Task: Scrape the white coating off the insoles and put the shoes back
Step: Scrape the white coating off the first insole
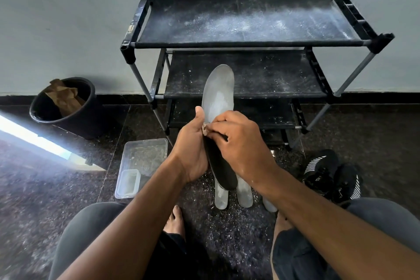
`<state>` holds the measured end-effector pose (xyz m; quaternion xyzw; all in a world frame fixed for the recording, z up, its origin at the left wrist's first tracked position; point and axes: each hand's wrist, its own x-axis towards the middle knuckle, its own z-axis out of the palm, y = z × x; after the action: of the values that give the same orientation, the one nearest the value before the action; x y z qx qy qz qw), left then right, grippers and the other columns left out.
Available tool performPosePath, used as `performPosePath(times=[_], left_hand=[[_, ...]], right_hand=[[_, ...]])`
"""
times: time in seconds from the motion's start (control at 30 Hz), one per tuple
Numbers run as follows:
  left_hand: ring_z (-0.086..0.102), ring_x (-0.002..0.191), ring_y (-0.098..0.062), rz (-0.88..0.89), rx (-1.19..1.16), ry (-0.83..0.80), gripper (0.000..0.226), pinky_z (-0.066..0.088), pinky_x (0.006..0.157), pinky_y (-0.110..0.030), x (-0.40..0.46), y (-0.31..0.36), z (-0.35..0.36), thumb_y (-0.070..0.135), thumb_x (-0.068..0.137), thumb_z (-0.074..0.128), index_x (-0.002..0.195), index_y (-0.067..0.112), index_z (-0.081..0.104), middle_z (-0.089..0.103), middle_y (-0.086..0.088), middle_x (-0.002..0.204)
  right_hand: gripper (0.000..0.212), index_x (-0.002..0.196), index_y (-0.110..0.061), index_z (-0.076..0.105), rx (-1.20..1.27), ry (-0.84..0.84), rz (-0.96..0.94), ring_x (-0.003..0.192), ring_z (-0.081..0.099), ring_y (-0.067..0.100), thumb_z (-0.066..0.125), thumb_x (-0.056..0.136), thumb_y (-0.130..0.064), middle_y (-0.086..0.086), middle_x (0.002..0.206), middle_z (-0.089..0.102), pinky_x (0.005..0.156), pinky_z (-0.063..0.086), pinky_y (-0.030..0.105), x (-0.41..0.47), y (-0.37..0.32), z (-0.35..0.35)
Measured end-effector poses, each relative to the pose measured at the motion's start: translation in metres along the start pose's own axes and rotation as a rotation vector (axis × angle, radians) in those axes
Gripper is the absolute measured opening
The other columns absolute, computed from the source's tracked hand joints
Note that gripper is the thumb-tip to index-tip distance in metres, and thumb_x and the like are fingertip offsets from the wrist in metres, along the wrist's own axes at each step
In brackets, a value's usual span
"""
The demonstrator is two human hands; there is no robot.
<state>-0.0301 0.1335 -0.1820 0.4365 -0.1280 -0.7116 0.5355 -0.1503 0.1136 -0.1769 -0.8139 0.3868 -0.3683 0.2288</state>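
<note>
An insole (217, 91) stands upright in front of me, its upper half white-grey with coating, its lower half dark. My left hand (193, 150) grips its left edge at mid-length, thumb up along the side. My right hand (236, 138) pinches a small brownish scrap (205, 129) against the insole's middle. Three more pale insoles (245, 193) lie on the floor below, partly hidden by my hands. A pair of black shoes (329, 175) with white stripes sits on the floor at the right.
A black three-tier shoe rack (247, 41), dusted with white powder, stands against the wall. A black bin (68, 107) with brown paper stands at the left. A clear plastic tray (141, 163) lies on the dark floor. My knees and bare feet frame the bottom.
</note>
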Motion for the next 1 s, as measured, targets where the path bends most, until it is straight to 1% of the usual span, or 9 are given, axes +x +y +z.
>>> performPosePath(times=[0.1,0.17,0.37,0.47,0.57,0.73,0.8,0.9,1.0], left_hand=[[0.065,0.126,-0.032,-0.029,0.005,-0.033,0.071,0.050,0.108,-0.047,-0.001,-0.004,0.002,0.060,0.108,0.031,0.137,0.004,0.063,0.068,-0.020,0.129],[0.065,0.124,-0.031,-0.038,0.017,-0.045,0.069,0.051,0.106,-0.047,-0.001,-0.004,0.004,0.059,0.108,0.029,0.140,0.006,0.060,0.069,-0.019,0.127],[0.070,0.111,-0.030,-0.024,-0.016,-0.022,0.070,0.058,0.098,-0.044,0.000,0.004,-0.001,0.060,0.107,0.030,0.138,0.006,0.062,0.071,-0.017,0.116],[0.065,0.118,-0.032,-0.062,-0.005,-0.048,0.069,0.056,0.100,-0.047,-0.003,-0.002,0.004,0.060,0.107,0.031,0.139,0.007,0.061,0.069,-0.018,0.120],[0.069,0.109,-0.030,-0.063,0.001,-0.069,0.064,0.061,0.091,-0.046,-0.002,-0.005,0.007,0.058,0.107,0.031,0.131,0.010,0.065,0.071,-0.016,0.115],[0.073,0.097,-0.028,-0.037,-0.021,-0.020,0.061,0.060,0.089,-0.043,0.001,0.003,-0.003,0.055,0.108,0.036,0.113,0.007,0.072,0.072,-0.015,0.101],[0.074,0.097,-0.029,-0.042,-0.025,-0.019,0.062,0.061,0.089,-0.043,0.002,0.001,-0.003,0.055,0.108,0.035,0.109,0.008,0.075,0.073,-0.016,0.102],[0.073,0.104,-0.029,-0.046,-0.017,-0.032,0.061,0.059,0.091,-0.045,0.003,-0.003,-0.001,0.055,0.109,0.032,0.119,0.011,0.073,0.073,-0.016,0.111],[0.073,0.103,-0.029,-0.026,-0.012,-0.030,0.060,0.062,0.089,-0.044,0.001,0.002,0.001,0.055,0.109,0.033,0.122,0.009,0.070,0.073,-0.016,0.110]], right_hand=[[0.012,0.099,-0.006,0.076,-0.076,0.055,-0.012,0.092,0.059,0.015,0.070,0.089,-0.007,0.003,0.093,0.064,0.083,0.052,0.025,0.006,0.004,-0.006],[0.013,0.098,-0.005,0.077,-0.066,0.077,-0.008,0.090,0.061,0.017,0.071,0.087,-0.005,0.004,0.093,0.065,0.082,0.053,0.028,0.011,0.007,-0.007],[0.009,0.092,-0.006,0.077,-0.004,-0.109,-0.069,0.083,0.060,0.012,0.073,0.084,-0.004,0.002,0.089,0.064,0.078,0.052,0.026,0.006,0.006,-0.006],[0.013,0.096,-0.006,0.078,-0.020,0.003,-0.043,0.087,0.063,0.017,0.073,0.085,-0.004,0.004,0.092,0.066,0.080,0.055,0.031,0.012,0.012,-0.007],[0.013,0.096,-0.007,0.078,0.001,0.076,-0.009,0.086,0.064,0.016,0.074,0.084,-0.003,0.003,0.090,0.066,0.078,0.055,0.032,0.017,0.015,-0.009],[0.011,0.089,-0.007,0.079,0.033,-0.095,-0.107,0.084,0.064,0.015,0.075,0.081,-0.001,0.002,0.088,0.067,0.077,0.055,0.031,0.008,0.008,-0.004],[0.010,0.090,-0.006,0.079,0.016,-0.068,-0.106,0.085,0.064,0.016,0.074,0.082,-0.001,0.003,0.088,0.067,0.078,0.054,0.029,0.011,0.012,-0.004],[0.012,0.094,-0.004,0.078,-0.013,0.036,-0.072,0.087,0.064,0.018,0.073,0.083,0.000,0.005,0.091,0.066,0.082,0.050,0.021,0.018,0.017,-0.004],[0.012,0.092,-0.005,0.078,0.002,0.003,-0.089,0.087,0.063,0.016,0.073,0.083,0.000,0.004,0.091,0.066,0.081,0.050,0.020,0.017,0.014,-0.006]])
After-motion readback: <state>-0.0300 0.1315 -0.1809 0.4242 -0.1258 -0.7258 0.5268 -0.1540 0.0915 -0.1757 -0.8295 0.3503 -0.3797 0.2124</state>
